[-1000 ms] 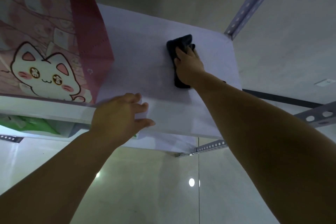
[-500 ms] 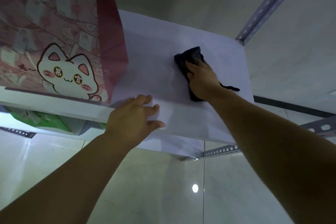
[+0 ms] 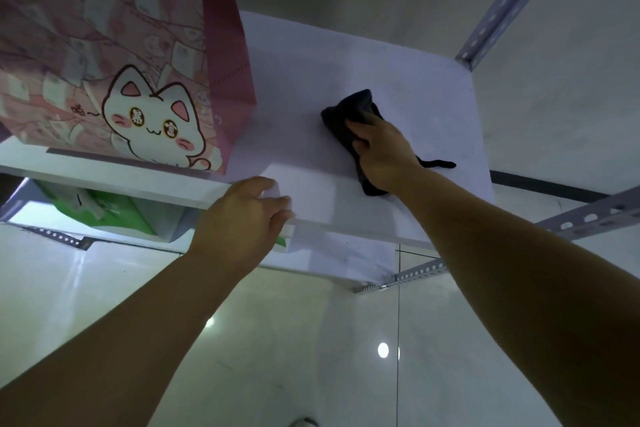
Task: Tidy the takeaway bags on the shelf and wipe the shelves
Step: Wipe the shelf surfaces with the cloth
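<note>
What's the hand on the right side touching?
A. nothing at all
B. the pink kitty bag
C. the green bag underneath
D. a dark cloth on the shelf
D: the right hand lies on the dark cloth, pressing it onto the white shelf, apart from the pink cat bag.

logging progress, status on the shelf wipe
Right hand presses cloth on shelf. Left hand rests on front edge. Pink bag stands left, clear of cloth.
</note>
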Action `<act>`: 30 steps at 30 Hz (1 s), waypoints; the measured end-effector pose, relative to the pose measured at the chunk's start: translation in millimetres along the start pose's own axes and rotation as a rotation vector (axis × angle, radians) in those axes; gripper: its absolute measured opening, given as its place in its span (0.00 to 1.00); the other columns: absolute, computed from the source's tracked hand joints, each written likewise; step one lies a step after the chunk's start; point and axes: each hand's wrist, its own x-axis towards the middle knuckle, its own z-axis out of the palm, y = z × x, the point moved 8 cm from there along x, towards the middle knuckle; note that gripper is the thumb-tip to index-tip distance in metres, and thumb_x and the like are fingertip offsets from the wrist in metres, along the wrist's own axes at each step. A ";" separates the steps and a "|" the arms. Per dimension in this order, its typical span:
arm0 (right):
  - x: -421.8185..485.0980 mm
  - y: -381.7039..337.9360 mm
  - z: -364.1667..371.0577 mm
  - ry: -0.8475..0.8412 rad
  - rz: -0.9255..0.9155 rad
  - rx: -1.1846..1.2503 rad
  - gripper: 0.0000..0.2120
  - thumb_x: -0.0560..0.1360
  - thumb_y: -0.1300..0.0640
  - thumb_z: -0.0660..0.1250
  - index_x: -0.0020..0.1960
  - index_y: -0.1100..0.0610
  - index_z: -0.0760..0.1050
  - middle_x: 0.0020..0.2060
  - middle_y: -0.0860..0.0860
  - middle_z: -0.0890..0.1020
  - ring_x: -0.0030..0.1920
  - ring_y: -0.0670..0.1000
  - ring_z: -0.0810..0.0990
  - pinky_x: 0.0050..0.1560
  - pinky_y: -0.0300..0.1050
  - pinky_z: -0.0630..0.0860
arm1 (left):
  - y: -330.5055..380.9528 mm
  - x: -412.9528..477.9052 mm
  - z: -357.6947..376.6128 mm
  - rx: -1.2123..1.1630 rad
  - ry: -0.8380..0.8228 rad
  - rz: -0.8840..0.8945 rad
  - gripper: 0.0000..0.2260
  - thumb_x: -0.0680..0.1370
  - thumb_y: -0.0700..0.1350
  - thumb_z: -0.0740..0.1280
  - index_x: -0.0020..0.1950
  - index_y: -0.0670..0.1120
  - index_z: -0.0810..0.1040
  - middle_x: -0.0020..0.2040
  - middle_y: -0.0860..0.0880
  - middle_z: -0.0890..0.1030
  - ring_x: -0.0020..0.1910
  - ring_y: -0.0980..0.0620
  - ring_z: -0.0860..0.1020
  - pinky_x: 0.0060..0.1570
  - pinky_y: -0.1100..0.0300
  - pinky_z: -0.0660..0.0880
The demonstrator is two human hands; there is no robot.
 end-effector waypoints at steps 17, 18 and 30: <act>-50.6 50.3 -17.0 0.139 0.273 -0.062 0.21 0.79 0.56 0.55 0.72 0.49 0.63 0.73 0.52 0.63 0.67 0.61 0.63 0.65 0.54 0.62 | -3.8 0.0 8.1 -0.032 -0.087 -0.053 0.11 0.77 0.46 0.66 0.56 0.44 0.82 0.61 0.43 0.78 0.59 0.42 0.75 0.57 0.54 0.71; -53.4 40.6 -14.1 0.148 0.278 -0.064 0.21 0.79 0.55 0.55 0.72 0.48 0.63 0.73 0.52 0.63 0.66 0.61 0.64 0.65 0.53 0.63 | -1.8 -0.3 7.4 -0.033 -0.079 -0.040 0.11 0.77 0.45 0.66 0.54 0.43 0.82 0.59 0.41 0.79 0.58 0.41 0.76 0.56 0.53 0.72; -122.5 21.5 -7.2 0.217 0.210 -0.128 0.21 0.78 0.53 0.58 0.70 0.46 0.67 0.69 0.50 0.69 0.56 0.62 0.67 0.54 0.51 0.67 | 3.3 -15.0 12.6 0.076 -0.256 0.034 0.19 0.80 0.51 0.58 0.67 0.45 0.69 0.71 0.46 0.66 0.69 0.49 0.64 0.62 0.59 0.60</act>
